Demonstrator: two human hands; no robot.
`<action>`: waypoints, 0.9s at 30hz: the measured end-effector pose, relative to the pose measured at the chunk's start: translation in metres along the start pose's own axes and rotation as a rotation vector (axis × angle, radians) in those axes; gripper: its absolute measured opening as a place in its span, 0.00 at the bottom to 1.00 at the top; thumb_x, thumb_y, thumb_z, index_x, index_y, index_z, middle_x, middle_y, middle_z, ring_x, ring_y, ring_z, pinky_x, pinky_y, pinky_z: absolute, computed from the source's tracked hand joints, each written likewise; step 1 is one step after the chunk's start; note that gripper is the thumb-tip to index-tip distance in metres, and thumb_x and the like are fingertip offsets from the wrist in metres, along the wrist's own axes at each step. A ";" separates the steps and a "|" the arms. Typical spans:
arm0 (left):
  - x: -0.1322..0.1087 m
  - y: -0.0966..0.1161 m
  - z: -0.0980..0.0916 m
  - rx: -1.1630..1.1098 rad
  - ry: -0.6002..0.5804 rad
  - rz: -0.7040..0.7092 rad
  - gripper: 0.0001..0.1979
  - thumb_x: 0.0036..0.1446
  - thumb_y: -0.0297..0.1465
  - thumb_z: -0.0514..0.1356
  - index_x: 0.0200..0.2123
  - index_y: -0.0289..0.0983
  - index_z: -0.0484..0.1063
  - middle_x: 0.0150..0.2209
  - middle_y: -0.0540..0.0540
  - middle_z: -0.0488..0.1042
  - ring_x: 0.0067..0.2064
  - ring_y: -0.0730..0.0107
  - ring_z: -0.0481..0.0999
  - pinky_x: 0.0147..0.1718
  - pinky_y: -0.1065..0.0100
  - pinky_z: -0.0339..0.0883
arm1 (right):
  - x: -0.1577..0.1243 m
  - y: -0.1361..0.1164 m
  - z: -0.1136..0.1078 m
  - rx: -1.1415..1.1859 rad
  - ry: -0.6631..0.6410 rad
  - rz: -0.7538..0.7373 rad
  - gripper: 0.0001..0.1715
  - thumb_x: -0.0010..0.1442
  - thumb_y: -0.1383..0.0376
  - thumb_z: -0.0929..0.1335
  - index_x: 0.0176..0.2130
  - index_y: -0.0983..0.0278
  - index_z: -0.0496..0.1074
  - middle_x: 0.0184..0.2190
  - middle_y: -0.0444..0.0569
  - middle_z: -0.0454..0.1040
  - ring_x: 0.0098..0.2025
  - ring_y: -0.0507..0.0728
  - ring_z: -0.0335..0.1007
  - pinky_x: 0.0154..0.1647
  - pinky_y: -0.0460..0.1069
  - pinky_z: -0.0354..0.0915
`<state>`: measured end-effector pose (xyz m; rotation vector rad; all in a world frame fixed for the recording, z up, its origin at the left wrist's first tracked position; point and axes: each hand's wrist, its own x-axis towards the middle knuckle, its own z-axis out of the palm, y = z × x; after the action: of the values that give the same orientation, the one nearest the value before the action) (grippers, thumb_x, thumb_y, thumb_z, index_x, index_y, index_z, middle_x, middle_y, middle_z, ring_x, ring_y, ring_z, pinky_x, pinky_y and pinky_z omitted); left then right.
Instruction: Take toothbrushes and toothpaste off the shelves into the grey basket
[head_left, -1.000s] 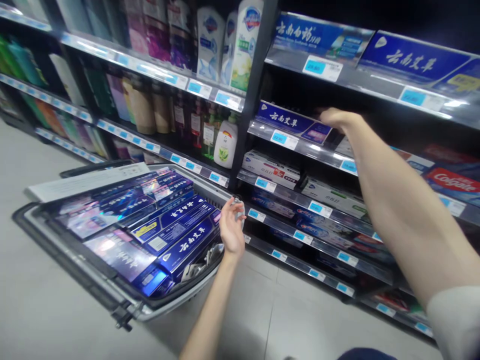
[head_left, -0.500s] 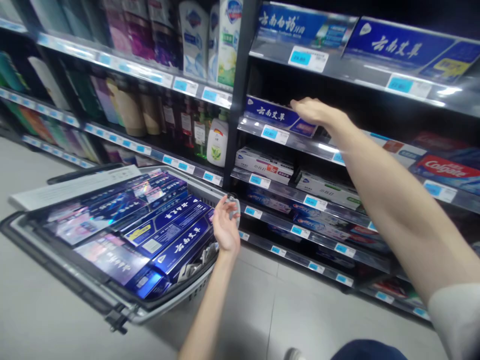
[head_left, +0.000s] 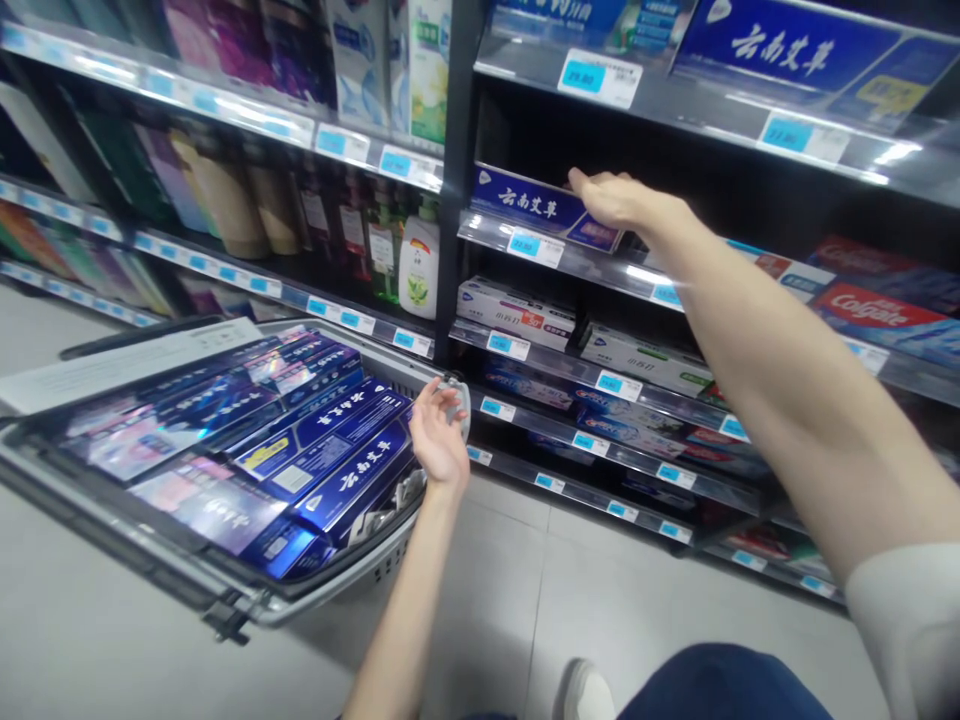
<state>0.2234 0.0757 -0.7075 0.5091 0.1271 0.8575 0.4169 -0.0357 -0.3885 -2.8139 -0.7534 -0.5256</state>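
Note:
My right hand (head_left: 619, 198) reaches into the shelf and grips the right end of a dark blue toothpaste box (head_left: 521, 205) with white lettering; some fingers are hidden. The box lies flat at the shelf's front edge. My left hand (head_left: 439, 432) is open, palm up with fingers loosely spread, beside the right rim of a grey plastic basket (head_left: 352, 590). Inside the basket, several blue toothpaste boxes (head_left: 356, 470) lie side by side. Shinier pink and blue boxes (head_left: 214, 500) lie to their left. A white flat sheet or board (head_left: 127, 365) rests across the far left rim.
Price-tagged shelves (head_left: 562, 255) hold more toothpaste, including white boxes (head_left: 517, 312) below and red Colgate boxes (head_left: 885, 310) at right. A larger blue box (head_left: 817, 55) sits above. Pump bottles (head_left: 418, 265) stand on the left shelves. My shoe (head_left: 589, 690) is on the tiled floor (head_left: 495, 600).
The view has shifted slightly, so shelves and basket appear further left and higher. My right hand stays at the toothpaste box, and my left hand remains open by the basket rim.

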 end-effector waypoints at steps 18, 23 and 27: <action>-0.001 0.001 0.000 0.005 0.008 -0.016 0.19 0.63 0.41 0.52 0.48 0.39 0.76 0.41 0.44 0.72 0.40 0.69 0.71 0.35 0.71 0.63 | -0.006 -0.005 -0.008 0.083 -0.080 -0.042 0.31 0.72 0.57 0.55 0.56 0.75 0.72 0.58 0.61 0.70 0.56 0.58 0.69 0.56 0.52 0.59; 0.000 0.001 0.000 0.033 -0.006 -0.003 0.19 0.62 0.43 0.53 0.48 0.40 0.76 0.41 0.44 0.72 0.40 0.69 0.71 0.35 0.71 0.63 | -0.007 -0.008 -0.014 0.067 -0.133 -0.016 0.25 0.69 0.63 0.58 0.50 0.80 0.73 0.56 0.61 0.72 0.54 0.55 0.69 0.56 0.52 0.58; -0.001 0.001 0.000 0.030 -0.001 -0.003 0.19 0.63 0.42 0.52 0.48 0.40 0.76 0.41 0.44 0.72 0.40 0.69 0.71 0.35 0.71 0.63 | -0.005 -0.007 -0.015 0.183 -0.114 0.029 0.24 0.65 0.66 0.57 0.39 0.84 0.73 0.56 0.60 0.71 0.55 0.52 0.68 0.59 0.54 0.56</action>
<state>0.2226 0.0755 -0.7070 0.5377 0.1400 0.8529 0.4047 -0.0360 -0.3763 -2.6976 -0.7398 -0.2779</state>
